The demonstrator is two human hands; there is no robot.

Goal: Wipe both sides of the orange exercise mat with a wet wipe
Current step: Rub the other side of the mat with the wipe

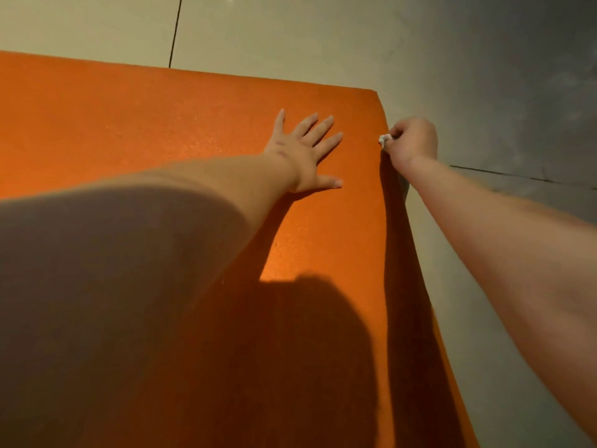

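Note:
The orange exercise mat [135, 124] lies flat on the floor and fills most of the view. Its far right corner is near the top middle. My left hand [307, 150] presses flat on the mat with fingers spread, close to the right edge. My right hand [413, 142] sits at the mat's right edge, fingers curled round a small white wet wipe [384, 140]. Only a bit of the wipe shows past the fingers, touching the edge of the mat. The near part of the mat lies in dark shadow.
Pale tiled floor [290, 33] surrounds the mat, with dark grout lines beyond the far edge and to the right. The floor at the right [517, 92] looks grey and shaded. My shadow covers the lower part of the mat.

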